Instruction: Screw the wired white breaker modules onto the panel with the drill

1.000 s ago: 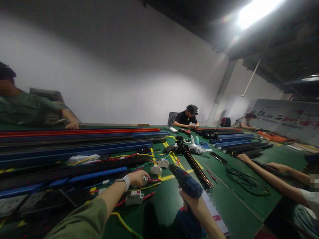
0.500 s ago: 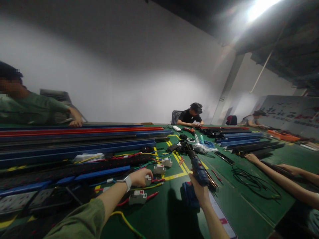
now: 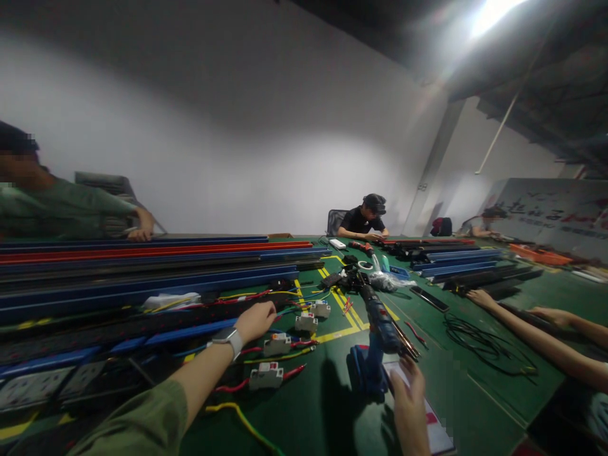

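Observation:
My left hand (image 3: 255, 322), with a watch at its wrist, hangs with bent fingers over wires beside the dark strips; its fingertips are hidden. Just in front of it lies a small white circuit breaker (image 3: 277, 344) with red wires. A nearer breaker (image 3: 266, 376) and two farther ones (image 3: 306, 322) lie close by. My right hand (image 3: 411, 396) is apart from the power drill (image 3: 380, 323), thumb and fingers parted, over a flat white-faced object (image 3: 434, 421). The drill stands upright on its blue battery base.
Long blue, red and black profiles (image 3: 142, 288) cover the left side. A black phone (image 3: 429, 298), a coiled black cable (image 3: 484, 345) and plastic wrap (image 3: 389, 282) lie to the right. Co-workers sit around the green table; one's hands (image 3: 482, 299) rest at right.
My right hand has let go of the drill and moved down and right. My left hand has left the circuit breaker and moved up and slightly left.

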{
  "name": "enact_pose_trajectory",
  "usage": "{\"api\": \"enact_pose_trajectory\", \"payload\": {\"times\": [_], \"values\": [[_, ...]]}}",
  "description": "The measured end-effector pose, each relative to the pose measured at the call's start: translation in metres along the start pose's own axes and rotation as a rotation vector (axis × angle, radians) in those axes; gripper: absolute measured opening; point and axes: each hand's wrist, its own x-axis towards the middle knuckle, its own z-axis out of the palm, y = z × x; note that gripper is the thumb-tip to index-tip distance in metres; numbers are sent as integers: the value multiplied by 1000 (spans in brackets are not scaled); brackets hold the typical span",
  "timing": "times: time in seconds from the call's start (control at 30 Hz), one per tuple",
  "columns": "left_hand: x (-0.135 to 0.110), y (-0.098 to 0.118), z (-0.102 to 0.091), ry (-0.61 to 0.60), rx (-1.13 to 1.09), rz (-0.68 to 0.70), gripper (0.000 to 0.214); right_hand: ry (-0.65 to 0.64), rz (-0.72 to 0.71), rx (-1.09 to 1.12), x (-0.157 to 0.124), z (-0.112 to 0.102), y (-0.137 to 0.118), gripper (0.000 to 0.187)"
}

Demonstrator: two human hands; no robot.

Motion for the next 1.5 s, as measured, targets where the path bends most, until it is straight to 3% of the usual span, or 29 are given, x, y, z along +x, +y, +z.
{"api": "enact_pose_trajectory", "payload": {"times": [0.07, 0.1, 0.2, 0.3, 0.43, 0.6, 0.83, 1.07, 1.3, 1.5], "values": [[1, -3, 1, -2, 131, -16, 29, 148, 7, -25, -26, -4, -2, 53], [1, -3, 2, -13, 181, -21, 29, 128, -35, -24, -37, -2, -8, 48], [3, -2, 8, -68, 259, -32, 29, -160, -270, -78, -50, 30, -38, 32], [3, -2, 12, -97, 261, -51, 27, -453, -453, -200, -30, 85, -63, 31], [1, -2, 13, -88, 237, -43, 23, -578, -530, -443, 14, 156, -57, 44], [-3, -4, 12, -51, 212, -27, 22, -728, -500, -637, 41, 201, -32, 51], [-8, -3, 10, -32, 133, -70, 28, -838, -470, -519, 55, 228, -25, 40], [-19, 12, -5, -34, 97, -71, 29, -878, -487, -397, 55, 248, -23, 39], [-21, 14, -9, -53, 115, -57, 29, -894, -533, -409, 58, 251, -20, 39], [-14, 9, 1, -63, 145, -45, 30, -940, -619, -449, 53, 249, -30, 46]]}}
